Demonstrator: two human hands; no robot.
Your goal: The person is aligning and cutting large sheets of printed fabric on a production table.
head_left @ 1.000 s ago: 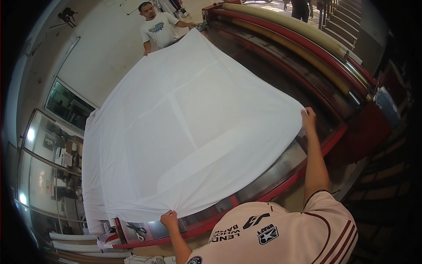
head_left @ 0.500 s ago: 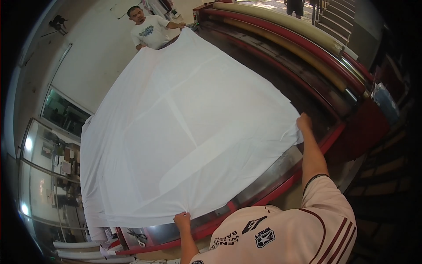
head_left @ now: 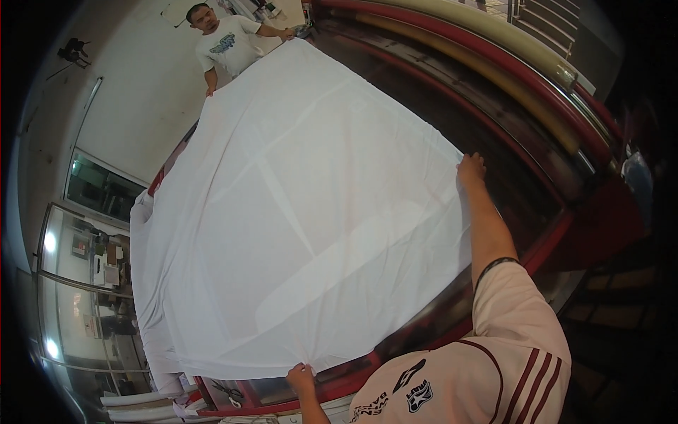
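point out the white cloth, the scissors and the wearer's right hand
white cloth [head_left: 311, 205]: head view, middle of the spread sheet
scissors [head_left: 228, 391]: head view, about the middle, near the handles
right hand [head_left: 472, 169]: head view, back of the hand

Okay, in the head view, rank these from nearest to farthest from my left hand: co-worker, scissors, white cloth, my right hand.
1. White cloth: pinched by your left hand at its near edge.
2. Scissors: just to that hand's left.
3. Right hand: farther up, at the cloth's right edge.
4. Co-worker: at the cloth's far end.
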